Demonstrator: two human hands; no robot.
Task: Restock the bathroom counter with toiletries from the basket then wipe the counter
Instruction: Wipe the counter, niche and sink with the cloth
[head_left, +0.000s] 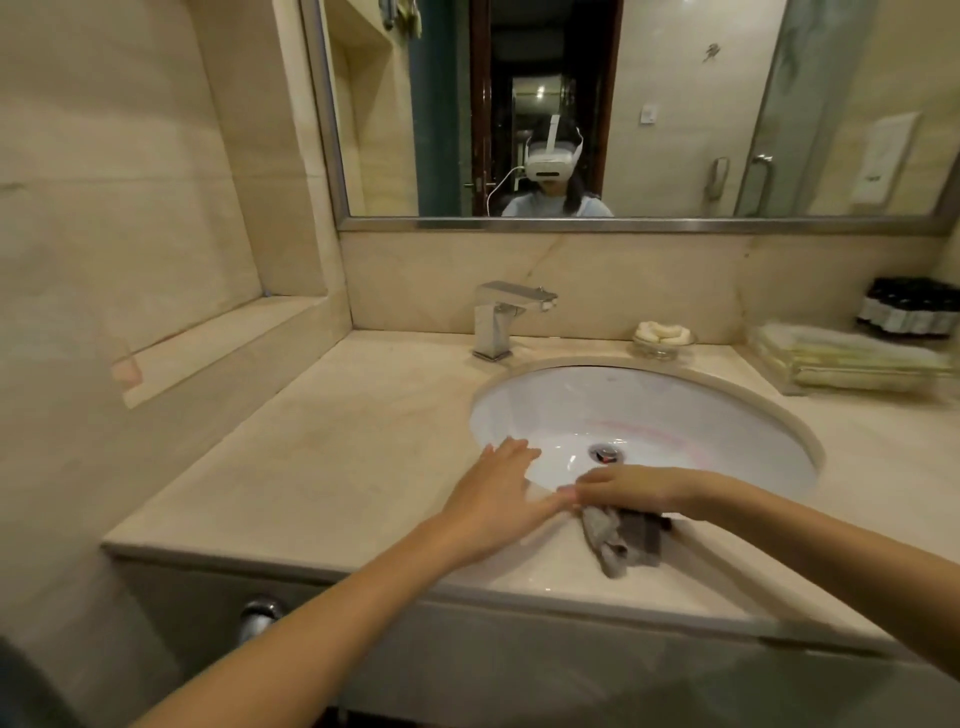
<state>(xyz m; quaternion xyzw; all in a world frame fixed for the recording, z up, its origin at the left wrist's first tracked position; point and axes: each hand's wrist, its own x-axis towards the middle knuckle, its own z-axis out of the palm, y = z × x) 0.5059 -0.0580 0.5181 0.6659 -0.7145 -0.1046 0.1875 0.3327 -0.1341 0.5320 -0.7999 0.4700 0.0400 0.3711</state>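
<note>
A grey cloth (621, 540) lies bunched on the beige marble counter (322, 467) at the sink's front rim. My right hand (628, 488) lies on top of it, fingers pointing left and pressing it down. My left hand (501, 486) rests flat on the counter just left of the cloth, fingers straight, its fingertips at the edge of the white sink (675, 415). At the back right stand several small dark toiletry bottles (909, 306), a clear tray of wrapped items (852, 364) and a glass dish of soaps (665, 335).
A chrome faucet (504, 319) stands behind the basin. A wide mirror (623, 104) covers the wall above and shows a person wearing a headset. A raised ledge (223, 338) runs along the left wall.
</note>
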